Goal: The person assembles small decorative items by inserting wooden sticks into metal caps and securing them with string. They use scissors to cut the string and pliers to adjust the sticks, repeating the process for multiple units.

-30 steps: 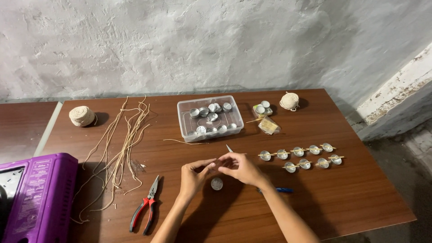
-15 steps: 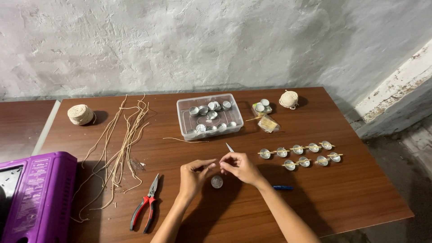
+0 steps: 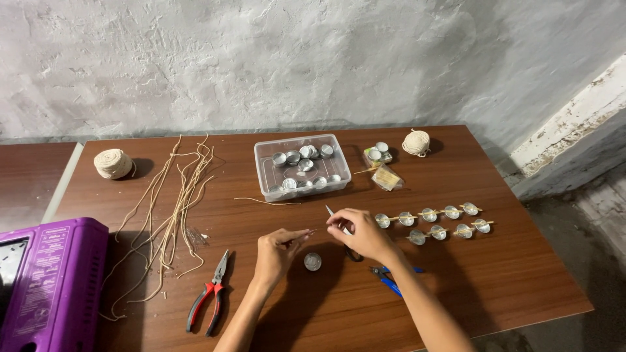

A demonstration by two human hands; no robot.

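Left hand [image 3: 277,251] and right hand [image 3: 360,231] apparently pinch a thin wick [image 3: 318,229] between fingertips, above the small metal cup [image 3: 313,261]. Light, limp; grip near ends.

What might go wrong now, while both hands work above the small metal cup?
The right hand could slip with its thin pointed tool and prick the left hand close by. A forearm might knock the small metal cup below them, or sweep the row of finished cups to the right.
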